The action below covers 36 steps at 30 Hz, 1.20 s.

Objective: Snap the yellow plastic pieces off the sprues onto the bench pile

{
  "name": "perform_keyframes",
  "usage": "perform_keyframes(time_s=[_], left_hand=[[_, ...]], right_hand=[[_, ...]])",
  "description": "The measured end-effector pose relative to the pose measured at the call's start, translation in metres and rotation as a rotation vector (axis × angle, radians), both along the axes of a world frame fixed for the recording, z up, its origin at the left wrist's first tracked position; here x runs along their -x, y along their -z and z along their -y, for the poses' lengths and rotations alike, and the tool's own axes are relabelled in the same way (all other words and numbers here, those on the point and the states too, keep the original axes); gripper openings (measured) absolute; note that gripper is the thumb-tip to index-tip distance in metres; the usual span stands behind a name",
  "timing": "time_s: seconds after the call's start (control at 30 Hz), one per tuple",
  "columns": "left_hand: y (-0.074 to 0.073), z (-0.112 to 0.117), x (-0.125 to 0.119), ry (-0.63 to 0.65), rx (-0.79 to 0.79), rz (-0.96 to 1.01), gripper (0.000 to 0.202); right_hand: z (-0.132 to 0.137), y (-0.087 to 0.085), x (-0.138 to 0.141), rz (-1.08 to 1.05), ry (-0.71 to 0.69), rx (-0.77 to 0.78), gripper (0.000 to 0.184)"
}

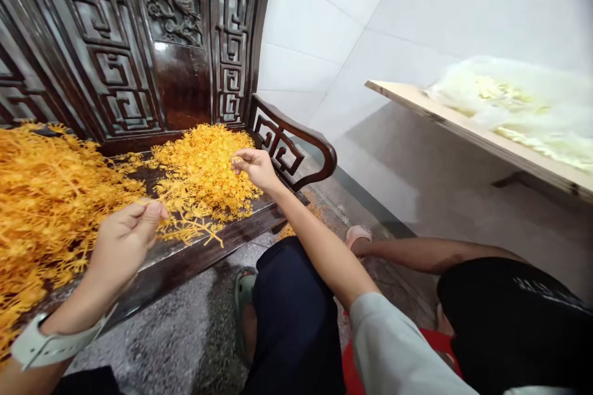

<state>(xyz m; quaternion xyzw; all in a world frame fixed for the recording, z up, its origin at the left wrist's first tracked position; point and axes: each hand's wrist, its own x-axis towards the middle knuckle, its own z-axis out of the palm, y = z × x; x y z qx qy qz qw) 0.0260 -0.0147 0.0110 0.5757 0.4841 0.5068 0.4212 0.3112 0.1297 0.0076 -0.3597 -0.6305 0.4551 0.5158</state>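
Note:
My left hand (124, 236), with a pale watch strap (58, 339) on its wrist, is closed in a pinch at the bench's front edge. A yellow branched sprig (197, 229), plastic-looking, runs from its fingertips to the right over the bench seat. Over the right side of the smaller yellow pile (204, 166), my right hand (258, 169) pinches a small yellow piece (236, 159) between thumb and fingers. That piece's exact shape is too small to make out. A larger heap of orange-yellow sprigs (50, 197) lies to the left of my left hand.
The dark carved wooden bench (185, 86) has a curved armrest (319, 142) at its right end. A wooden shelf (417, 99) on the right carries a clear plastic bag (509, 99) with pale yellow contents. Another person's leg (417, 253) reaches in from the right, near a red stool (435, 342).

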Motion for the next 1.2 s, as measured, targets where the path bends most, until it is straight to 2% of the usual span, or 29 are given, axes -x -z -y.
perform_keyframes(time_s=[0.07,0.1,0.2,0.27,0.37,0.4,0.47,0.57,0.63,0.73,0.83,0.97,1.07,1.13,1.2], left_hand=[[-0.012,0.000,-0.013,0.005,0.140,0.197,0.038],[-0.018,0.000,-0.021,0.038,0.215,0.263,0.040],[-0.029,-0.005,-0.040,0.135,0.353,0.354,0.038],[-0.031,-0.011,-0.048,0.169,0.395,0.392,0.034],[-0.029,-0.021,-0.054,0.213,0.423,0.410,0.032],[-0.028,-0.024,-0.056,0.226,0.429,0.406,0.032],[-0.027,-0.027,-0.056,0.240,0.425,0.398,0.034],[-0.025,-0.027,-0.050,0.221,0.391,0.391,0.033],[-0.021,-0.026,-0.041,0.194,0.363,0.363,0.032],[-0.011,-0.025,-0.027,0.173,0.260,0.181,0.033],[-0.003,-0.026,-0.020,0.170,0.157,0.016,0.032],[-0.005,-0.024,-0.027,0.207,0.204,0.145,0.036],[-0.012,-0.018,-0.026,0.236,0.267,0.271,0.037],[-0.017,-0.012,-0.016,0.220,0.248,0.296,0.035],[-0.019,-0.009,-0.003,0.176,0.209,0.308,0.030]], right_hand=[[-0.004,0.005,-0.004,0.016,0.117,0.011,0.022],[-0.005,0.007,-0.004,0.062,0.173,0.035,0.027],[-0.001,0.010,-0.001,0.258,0.265,0.122,0.063],[0.010,0.005,0.003,0.255,0.139,0.156,0.070],[0.033,-0.010,0.015,0.057,-0.259,0.192,0.052],[0.040,-0.015,0.020,0.003,-0.350,0.184,0.043],[0.048,-0.020,0.031,-0.059,-0.393,0.125,0.031],[0.043,-0.017,0.036,-0.063,-0.280,0.027,0.034],[0.035,-0.014,0.029,0.013,-0.225,-0.021,0.036],[0.026,-0.011,0.015,0.134,-0.196,-0.084,0.033],[0.026,-0.009,0.014,0.151,-0.170,-0.139,0.024],[0.024,-0.011,0.026,0.071,-0.070,-0.186,0.018],[0.005,-0.015,0.015,-0.077,0.076,-0.204,0.016],[-0.014,-0.012,-0.007,-0.174,0.239,-0.208,0.022],[-0.031,0.000,-0.029,-0.223,0.474,-0.133,0.025]])
